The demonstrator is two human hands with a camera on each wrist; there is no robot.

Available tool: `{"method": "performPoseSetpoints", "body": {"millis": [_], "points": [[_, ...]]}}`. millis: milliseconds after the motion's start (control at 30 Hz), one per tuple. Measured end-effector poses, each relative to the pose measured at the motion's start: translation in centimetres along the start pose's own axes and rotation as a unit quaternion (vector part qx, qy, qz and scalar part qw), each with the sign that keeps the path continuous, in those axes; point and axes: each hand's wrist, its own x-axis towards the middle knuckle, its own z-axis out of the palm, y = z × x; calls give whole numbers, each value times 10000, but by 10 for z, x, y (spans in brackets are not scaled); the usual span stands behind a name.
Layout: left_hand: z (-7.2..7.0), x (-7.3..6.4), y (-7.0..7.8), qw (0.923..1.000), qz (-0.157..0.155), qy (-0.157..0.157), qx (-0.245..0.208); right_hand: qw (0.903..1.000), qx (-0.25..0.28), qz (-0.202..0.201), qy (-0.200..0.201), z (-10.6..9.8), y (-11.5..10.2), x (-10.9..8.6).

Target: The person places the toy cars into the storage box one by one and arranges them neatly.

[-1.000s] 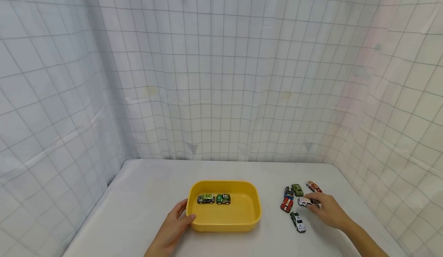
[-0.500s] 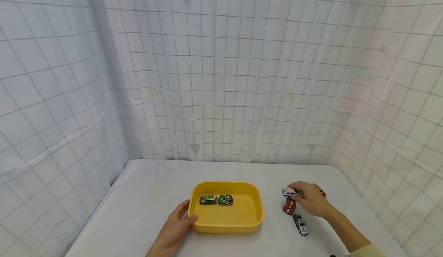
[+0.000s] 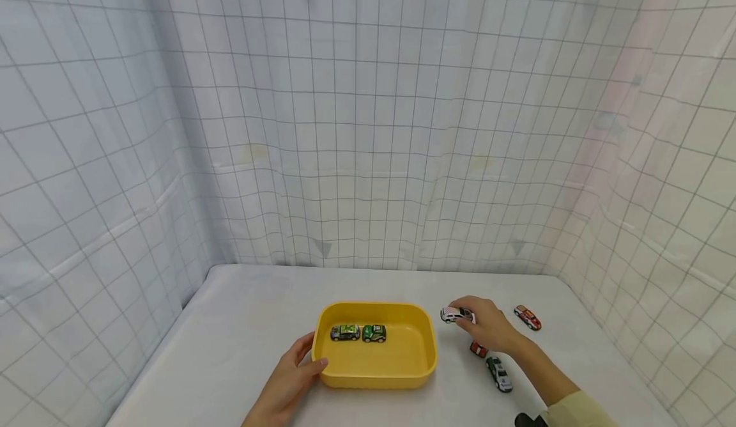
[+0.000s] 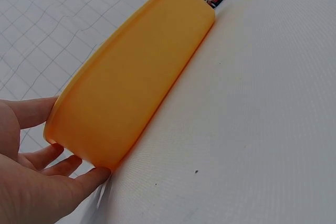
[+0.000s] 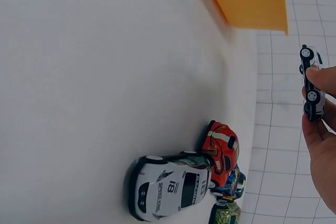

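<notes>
My right hand (image 3: 489, 326) pinches a white toy car (image 3: 454, 315) between thumb and fingers, just right of the yellow tray (image 3: 376, 358). In the right wrist view the held car (image 5: 313, 97) is raised off the table, its wheels turned toward the camera. At the tray's left end, my left hand (image 3: 287, 379) grips the wall, thumb at the front corner and fingers farther back. Two toy cars stand side by side inside the tray, a green-and-grey one (image 3: 345, 332) and a green one (image 3: 374, 333).
Right of the tray lie a red toy car (image 3: 478, 349), a white-and-green one (image 3: 499, 374) and a red-and-yellow one (image 3: 527, 318). Blue (image 5: 231, 184) and olive green (image 5: 226, 213) cars show in the right wrist view, covered by my right hand in the head view. Gridded white curtains surround the table.
My right hand has lifted the white car from among the others and carried it left, close to the tray. My left hand and the tray stay in place.
</notes>
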Motion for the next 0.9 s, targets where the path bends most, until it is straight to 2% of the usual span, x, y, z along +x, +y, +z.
{"method": "performPoseSetpoints", "body": {"millis": [200, 467, 900], "points": [[1, -1, 1, 10000, 50, 1, -30, 9999, 21, -93, -32, 6, -9, 14], [0, 0, 0, 9999, 120, -50, -44, 9983, 442, -208, -329, 18, -27, 32], [0, 5, -3, 9999, 34, 3, -163, 9970, 389, -244, -623, 49, -46, 54]]}}
